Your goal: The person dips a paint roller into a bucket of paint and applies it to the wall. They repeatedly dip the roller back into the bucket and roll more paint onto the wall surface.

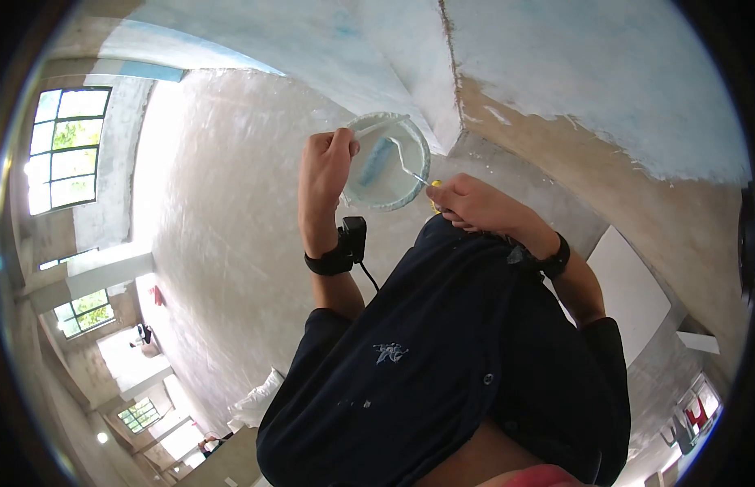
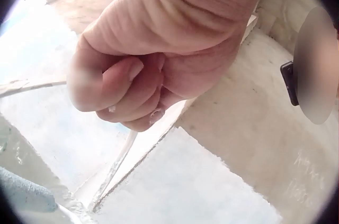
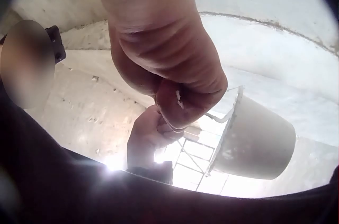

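In the head view, my left hand grips the pale bail handle of a white paint bucket. Curled fingers of the same hand wrap that handle in the left wrist view. My right hand holds a paint roller by its yellow grip, mostly covered by the fingers. The roller's light blue sleeve lies inside the bucket's opening, its bent metal frame crossing the rim. From the right wrist, the bucket appears tilted beside my right hand.
A wall corner stands just beyond the bucket, its upper part coated pale blue-white over bare plaster. A white board lies on the floor to the right. A white sack sits behind at lower left, with windows along the left.
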Tool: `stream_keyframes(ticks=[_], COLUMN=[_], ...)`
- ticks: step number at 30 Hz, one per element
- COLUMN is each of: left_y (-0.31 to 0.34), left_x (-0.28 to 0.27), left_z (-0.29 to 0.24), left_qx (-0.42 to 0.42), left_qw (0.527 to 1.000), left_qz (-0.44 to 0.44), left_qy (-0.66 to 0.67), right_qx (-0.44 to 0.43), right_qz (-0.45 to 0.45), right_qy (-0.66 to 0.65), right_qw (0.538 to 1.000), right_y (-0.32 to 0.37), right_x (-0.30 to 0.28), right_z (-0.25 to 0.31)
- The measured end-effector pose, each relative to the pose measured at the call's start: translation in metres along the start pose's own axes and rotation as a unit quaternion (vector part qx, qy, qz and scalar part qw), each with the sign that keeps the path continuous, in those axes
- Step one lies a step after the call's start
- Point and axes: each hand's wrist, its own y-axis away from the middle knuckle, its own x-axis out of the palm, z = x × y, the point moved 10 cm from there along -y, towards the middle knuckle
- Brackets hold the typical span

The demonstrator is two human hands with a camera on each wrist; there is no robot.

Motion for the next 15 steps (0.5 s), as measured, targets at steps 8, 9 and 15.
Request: stream_keyframes(ticks=[8,9,15], left_y=[-0.002,-0.002,-0.003], left_x=[0.003,0.004,0.004], left_z=[0.001,0.001,-0.003], left_qx=[0.009,0.014,0.009], left_qw=[1.0,1.0,1.0], left_qz=[0.006,0.01,0.014], left_qy=[0.006,0.02,0.025], right_qx=[0.017,0.016,-0.03], right_qz=[-0.008,-0.008,-0.012], right_qy=[-0.019,-0.017,0.014], right_qw=[1.0,1.0,0.999], right_y=[0.01,0.013,0.032], right_x=[-0.008,-0.01,-0.024], right_z=[-0.007,-0.007,-0.016])
